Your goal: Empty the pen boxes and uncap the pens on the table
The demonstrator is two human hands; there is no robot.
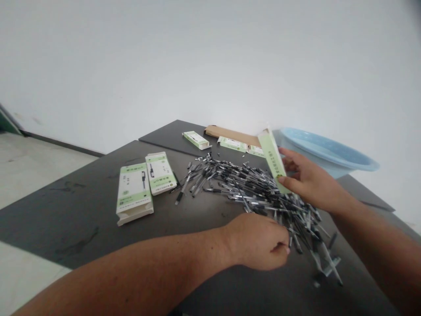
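Observation:
My right hand is closed around a narrow green and white pen box, held upright and tilted over the heap. Below it spreads a large pile of black and clear pens. At the near edge of the pile, my left hand is curled into a fist, its back towards me. Whatever its fingers hold, if anything, is hidden. To the right of that fist, a few pens and a clear piece look blurred.
Two pen boxes, a larger one and a smaller one, lie on the dark table at left. Further back are more boxes, a brown cardboard piece and a light blue basin. A white wall stands behind.

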